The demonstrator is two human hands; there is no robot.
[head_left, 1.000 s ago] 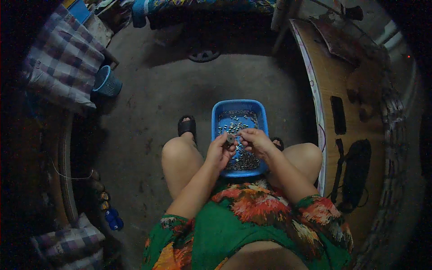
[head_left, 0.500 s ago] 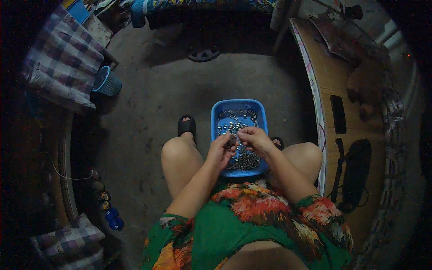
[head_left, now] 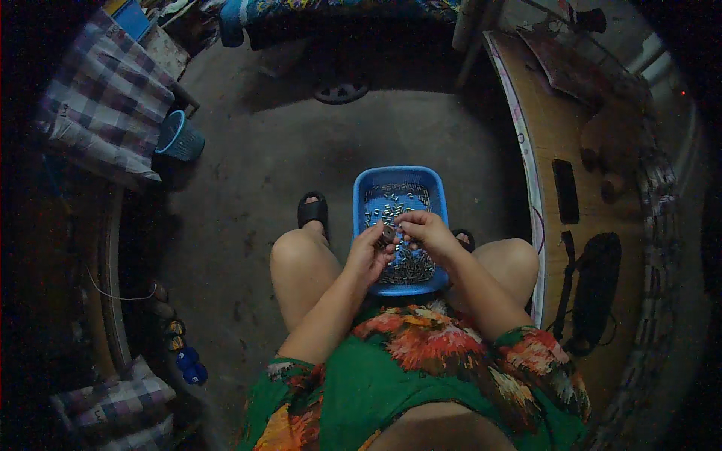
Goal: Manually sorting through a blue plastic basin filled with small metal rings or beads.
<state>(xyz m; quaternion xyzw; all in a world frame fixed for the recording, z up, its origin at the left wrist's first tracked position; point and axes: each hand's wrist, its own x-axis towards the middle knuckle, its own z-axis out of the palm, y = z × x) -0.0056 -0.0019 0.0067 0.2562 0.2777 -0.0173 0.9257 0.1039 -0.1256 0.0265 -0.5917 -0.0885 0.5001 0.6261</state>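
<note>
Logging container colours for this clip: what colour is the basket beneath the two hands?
The basket is blue; the head view shows it best.

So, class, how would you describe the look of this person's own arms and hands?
The left hand and right hand are ungloved, and the forearms are bare. The left sleeve is green with orange patches; the right sleeve is printed in red-orange, green and dark tones.

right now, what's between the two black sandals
In the head view, the blue basket of small metal pieces lies between left sandal and right sandal; the left hand, holding a round dark piece, and the right hand are over it.
</note>
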